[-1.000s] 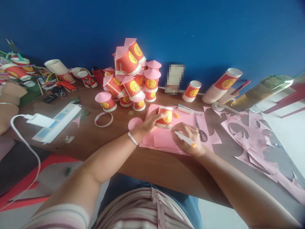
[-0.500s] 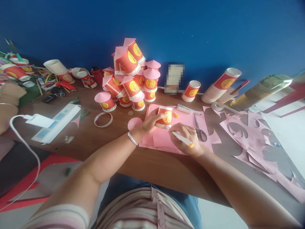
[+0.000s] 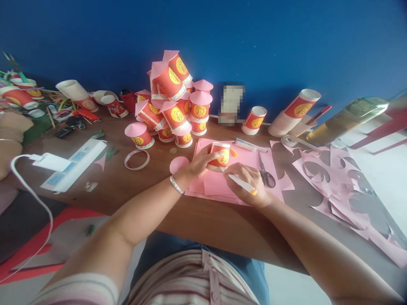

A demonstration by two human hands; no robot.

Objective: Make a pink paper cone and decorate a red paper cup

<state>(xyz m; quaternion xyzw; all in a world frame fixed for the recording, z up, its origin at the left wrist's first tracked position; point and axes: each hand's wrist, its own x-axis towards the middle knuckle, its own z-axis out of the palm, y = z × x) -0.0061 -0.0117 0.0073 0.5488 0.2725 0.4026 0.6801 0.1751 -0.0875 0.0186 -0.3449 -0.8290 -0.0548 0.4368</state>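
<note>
My left hand [image 3: 201, 162] is wrapped round a red paper cup [image 3: 219, 156] with a yellow emblem, held just over the pink paper sheets [image 3: 213, 186]. In my right hand [image 3: 247, 183] is a white marker [image 3: 241, 183] with an orange end. Its tip meets the white band at the cup's lower edge. Scissors [image 3: 267, 174] with dark handles lie on the paper right of my right hand. A small orange cap [image 3: 234, 153] rests behind the cup. Left of the cup, a pink paper disc [image 3: 179, 165] lies partly under my left wrist.
Several red cups with pink cone roofs [image 3: 173, 112] are stacked at the back. A roll of tape [image 3: 136, 159] and a power strip [image 3: 73, 164] lie left. Pink paper offcuts [image 3: 343, 190], stacked cups [image 3: 294, 113] and a bottle [image 3: 346, 118] occupy the right.
The whole view has shifted very slightly. My right hand and the marker have moved a little left along the cup's lower edge; my left hand keeps its hold.
</note>
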